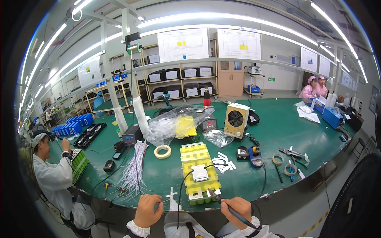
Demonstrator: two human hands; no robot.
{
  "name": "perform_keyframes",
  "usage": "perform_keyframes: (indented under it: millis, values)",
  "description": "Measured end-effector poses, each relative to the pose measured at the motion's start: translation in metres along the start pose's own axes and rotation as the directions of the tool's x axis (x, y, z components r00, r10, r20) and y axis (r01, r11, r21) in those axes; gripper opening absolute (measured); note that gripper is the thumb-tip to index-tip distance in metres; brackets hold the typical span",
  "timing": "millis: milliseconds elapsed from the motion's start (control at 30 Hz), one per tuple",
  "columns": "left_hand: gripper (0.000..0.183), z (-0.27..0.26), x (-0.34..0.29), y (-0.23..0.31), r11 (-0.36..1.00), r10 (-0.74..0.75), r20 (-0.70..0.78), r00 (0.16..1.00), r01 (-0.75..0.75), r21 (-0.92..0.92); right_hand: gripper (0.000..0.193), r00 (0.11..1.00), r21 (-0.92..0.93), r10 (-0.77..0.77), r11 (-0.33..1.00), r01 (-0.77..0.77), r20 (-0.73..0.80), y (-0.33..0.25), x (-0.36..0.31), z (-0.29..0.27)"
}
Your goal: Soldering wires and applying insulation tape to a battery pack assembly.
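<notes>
My right hand (pixel 237 213) grips a soldering iron (pixel 234 212). Its tip is at the near edge of a yellow-covered battery pack (pixel 194 160) with green cells showing below. On the pack sits a small white-topped module (pixel 199 173) with black cables. My left hand (pixel 148 211) is left of the pack, thumb and fingers pinched on what looks like a thin wire, hard to make out. A strand runs down near it from a green spool (pixel 134 48) overhead. White strips lie on the pack's near end.
Beside my left hand spreads a bundle of white wires (pixel 137 166). A tape roll (pixel 162 151), a yellow fan unit (pixel 236 121), a soldering stand (pixel 256 156) and pliers (pixel 291 152) lie on the green table (pixel 274 123). A co-worker (pixel 55 170) works at far left.
</notes>
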State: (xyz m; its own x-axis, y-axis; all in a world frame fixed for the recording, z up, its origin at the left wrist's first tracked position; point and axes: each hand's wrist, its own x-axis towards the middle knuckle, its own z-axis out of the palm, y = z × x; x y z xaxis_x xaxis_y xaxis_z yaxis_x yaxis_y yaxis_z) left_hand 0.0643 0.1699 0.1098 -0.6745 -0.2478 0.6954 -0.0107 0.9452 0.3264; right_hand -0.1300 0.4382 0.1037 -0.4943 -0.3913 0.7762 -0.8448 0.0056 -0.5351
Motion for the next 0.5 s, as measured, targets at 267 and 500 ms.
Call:
perform_keyframes:
  millis: [267, 500]
  values:
    - [0.014, -0.009, -0.024, -0.001, 0.934, 0.173, 0.015, 0.985, -0.169, 0.315, 0.011, 1.0, -0.009, -0.01, 1.0, 0.01, 0.008, 0.001, -0.003, -0.002]
    - [0.013, 0.019, -0.082, -0.006, 0.947, 0.17, -0.005, 0.985, -0.162, 0.278, 0.011, 1.0, -0.005, 0.004, 1.0, -0.004, 0.026, -0.001, -0.001, -0.002]
